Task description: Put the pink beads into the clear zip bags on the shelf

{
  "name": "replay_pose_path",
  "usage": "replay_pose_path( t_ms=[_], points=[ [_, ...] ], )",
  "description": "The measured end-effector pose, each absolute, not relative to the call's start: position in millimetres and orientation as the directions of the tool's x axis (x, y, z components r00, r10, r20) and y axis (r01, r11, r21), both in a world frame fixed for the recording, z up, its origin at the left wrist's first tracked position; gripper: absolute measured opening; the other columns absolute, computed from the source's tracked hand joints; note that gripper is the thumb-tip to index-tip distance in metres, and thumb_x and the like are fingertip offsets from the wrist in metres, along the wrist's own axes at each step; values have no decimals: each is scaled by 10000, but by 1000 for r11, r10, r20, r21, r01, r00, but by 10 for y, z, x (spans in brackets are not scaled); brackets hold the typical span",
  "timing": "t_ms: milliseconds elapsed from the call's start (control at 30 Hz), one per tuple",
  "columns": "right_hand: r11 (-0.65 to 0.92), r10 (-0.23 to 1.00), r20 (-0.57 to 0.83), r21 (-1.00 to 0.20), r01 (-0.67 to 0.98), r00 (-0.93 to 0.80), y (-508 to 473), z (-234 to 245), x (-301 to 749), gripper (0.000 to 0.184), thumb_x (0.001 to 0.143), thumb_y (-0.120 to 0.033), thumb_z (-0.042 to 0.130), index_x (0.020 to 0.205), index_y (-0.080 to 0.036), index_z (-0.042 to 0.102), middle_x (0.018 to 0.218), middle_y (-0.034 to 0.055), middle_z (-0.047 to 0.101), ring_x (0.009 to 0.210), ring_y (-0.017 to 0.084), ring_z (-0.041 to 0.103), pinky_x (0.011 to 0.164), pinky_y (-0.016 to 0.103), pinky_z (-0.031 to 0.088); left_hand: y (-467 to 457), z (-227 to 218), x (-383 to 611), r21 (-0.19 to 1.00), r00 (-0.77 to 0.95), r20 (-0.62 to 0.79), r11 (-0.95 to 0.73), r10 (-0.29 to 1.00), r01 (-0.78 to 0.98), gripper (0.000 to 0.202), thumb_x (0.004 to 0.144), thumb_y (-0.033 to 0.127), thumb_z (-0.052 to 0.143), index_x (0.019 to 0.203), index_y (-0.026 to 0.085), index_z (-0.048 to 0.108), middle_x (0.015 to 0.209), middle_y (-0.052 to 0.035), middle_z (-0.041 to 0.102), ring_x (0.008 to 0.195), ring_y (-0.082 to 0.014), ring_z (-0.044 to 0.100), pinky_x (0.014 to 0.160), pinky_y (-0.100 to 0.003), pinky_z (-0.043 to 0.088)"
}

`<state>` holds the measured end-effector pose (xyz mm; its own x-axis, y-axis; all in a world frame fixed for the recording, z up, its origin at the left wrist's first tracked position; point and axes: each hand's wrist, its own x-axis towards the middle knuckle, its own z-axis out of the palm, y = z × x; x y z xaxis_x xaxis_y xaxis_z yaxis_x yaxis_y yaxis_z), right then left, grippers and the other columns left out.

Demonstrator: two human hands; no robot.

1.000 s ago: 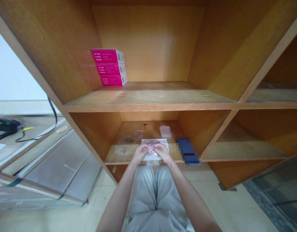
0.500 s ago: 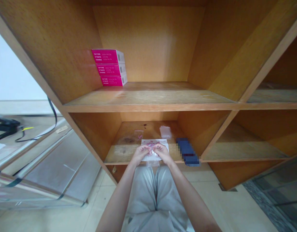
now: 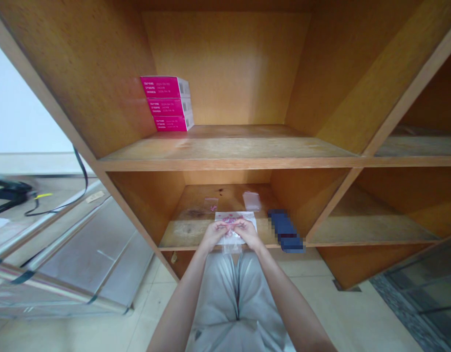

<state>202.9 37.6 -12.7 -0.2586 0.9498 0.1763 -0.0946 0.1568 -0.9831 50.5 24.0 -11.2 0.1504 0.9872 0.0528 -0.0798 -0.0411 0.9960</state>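
My left hand and my right hand meet over a white sheet of paper on the lower shelf. Both are closed, thumbs and fingertips pinching a small clear plastic bag, its upper edge between them; the fingers cover part of it. Tiny pink pieces lie on the sheet just beyond my fingertips. Clear plastic hangs over the shelf's front edge below my hands; whether it belongs to the held bag I cannot tell. Behind, a small clear bag contains a few pink pieces, and flat clear bags lie at right.
A dark blue, pixelated object lies at the lower shelf's right, over its front edge. Three pink boxes are stacked on the upper shelf. Wooden partitions enclose the compartment. A metal-framed rack stands at left.
My fingertips have shifted slightly at the bag's upper edge, and the shiny plastic between my hands shows less. The other things stay where they were.
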Motion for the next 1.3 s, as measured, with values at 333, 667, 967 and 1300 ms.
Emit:
replay_pose_path(
  t_ms=[333, 667, 967, 1300],
  points=[
    [104, 948, 149, -980, -170, -279, 368, -117, 2039, 268, 673, -432, 623, 613, -171, 603, 550, -9, 586, 441, 82, 437, 438, 209, 317, 210, -39, 523, 981, 115, 16, 7, 993, -195, 271, 635, 356, 670, 737, 106, 650, 675, -73, 673, 575, -148, 597, 609, -276, 470],
    [129, 962, 165, -977, -170, -218, 395, -140, 2053, 301, 710, -464, 573, 669, -171, 627, 560, -4, 587, 470, 95, 457, 461, 212, 344, 190, -21, 491, 951, 102, 15, 18, 995, -310, 356, 662, 386, 646, 882, 106, 662, 846, -112, 687, 735, -202, 638, 738, -340, 468],
    [117, 968, 151, -978, -172, -202, 368, -89, 2045, 362, 718, -505, 546, 589, -175, 619, 483, -16, 551, 396, 85, 412, 430, 220, 314, 205, -10, 498, 933, 96, 28, 9, 995, -359, 347, 679, 372, 635, 916, 120, 651, 878, -102, 678, 751, -183, 624, 711, -296, 456],
    [95, 976, 143, -958, -271, -164, 379, -65, 2024, 328, 696, -476, 582, 861, -194, 612, 610, -13, 599, 422, 84, 435, 427, 220, 344, 212, -97, 488, 961, -5, 19, -20, 1000, -276, 233, 642, 349, 643, 704, 128, 604, 565, -10, 614, 457, -99, 535, 457, -197, 398]
  ],
)
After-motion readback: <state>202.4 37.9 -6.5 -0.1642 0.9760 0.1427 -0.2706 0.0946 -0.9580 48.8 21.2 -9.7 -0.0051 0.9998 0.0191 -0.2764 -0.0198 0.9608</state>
